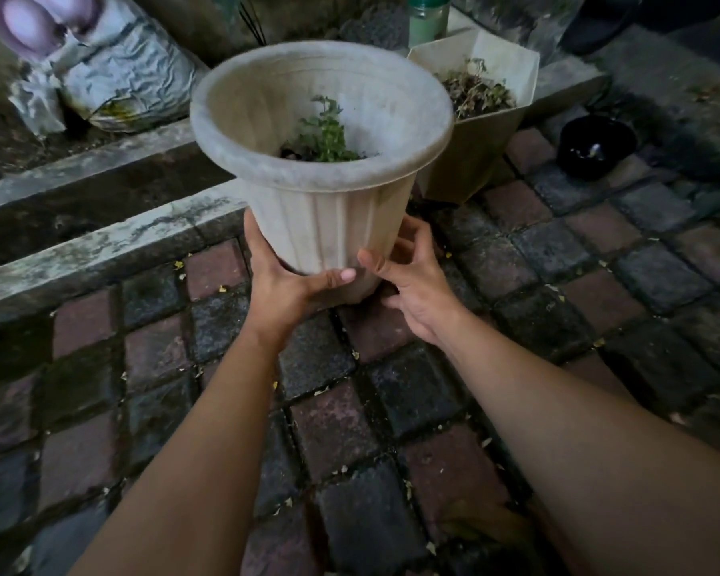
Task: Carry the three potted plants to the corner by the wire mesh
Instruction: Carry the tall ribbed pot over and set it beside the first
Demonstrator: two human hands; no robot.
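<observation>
A round, ribbed, pale pot (329, 218) with a wide rim and a small green plant (327, 133) inside is tilted toward me over the brick paving. My left hand (285, 280) clasps its lower left side, thumb across the front. My right hand (412, 280) cups the lower right side near the base. Just behind it to the right stands a cream hexagonal pot (474, 155) with dried brown stems. A small black pot (595, 147) sits farther right on the paving. I cannot tell whether the round pot's base touches the ground.
A mossy concrete kerb (100, 251) and a gutter run diagonally on the left. A crumpled grey sack (117, 81) lies beyond it. A green-and-white bottle (428, 18) stands at the back. Wet red and grey paving bricks (333, 434) cover the ground toward me.
</observation>
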